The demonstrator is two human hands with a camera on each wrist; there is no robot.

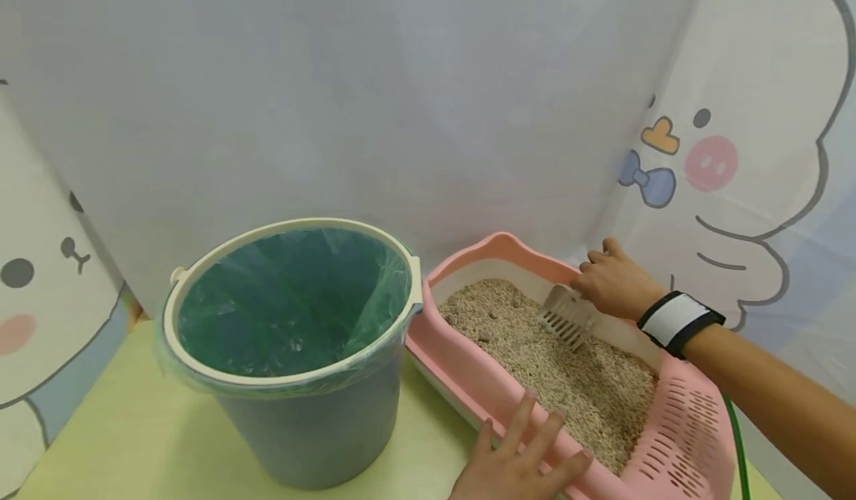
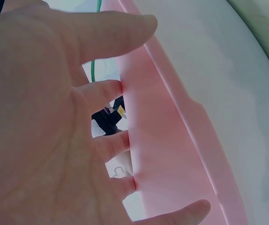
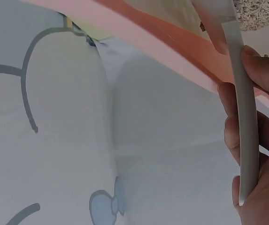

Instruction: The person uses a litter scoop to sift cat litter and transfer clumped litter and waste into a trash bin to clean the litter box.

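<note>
Scoop [image 1: 567, 317], light stiff slotted plastic, handle clasped in right hand [image 1: 611, 283]; left hand [image 1: 518, 463], fingers spread flat, steadies litter tray [image 1: 468, 381].

A grey bucket [image 1: 314, 418] stands upright on the pale yellow-green surface [image 1: 134, 440], at its left side. A cream rim ring [image 1: 200, 262] clamps a translucent green bag liner [image 1: 287, 299] over the bucket's mouth; the liner's edge folds down outside the wall. Behind hangs a pale grey backdrop [image 1: 374, 91]. Cartoon animal figures are printed at its left [image 1: 27, 292] and right [image 1: 749, 158] margins. A thin green cable [image 1: 738, 440] runs down at the lower right.
</note>
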